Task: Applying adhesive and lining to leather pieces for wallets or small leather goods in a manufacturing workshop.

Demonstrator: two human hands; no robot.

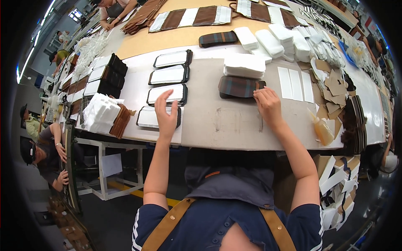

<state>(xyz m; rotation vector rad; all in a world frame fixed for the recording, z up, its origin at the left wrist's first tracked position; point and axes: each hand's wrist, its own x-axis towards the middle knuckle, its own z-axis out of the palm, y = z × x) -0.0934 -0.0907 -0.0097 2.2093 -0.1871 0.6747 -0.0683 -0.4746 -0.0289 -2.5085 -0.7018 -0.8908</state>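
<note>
Brown plaid covers the rounded piece whose right end our right hand pinches, on the table just before a stack of white pads. Our left hand, fingers spread, is over the nearest of four white-topped dark pieces. Farther left, we see brown sheets beside a white stack.

Table; plaid pieces; foam, perhaps
</note>
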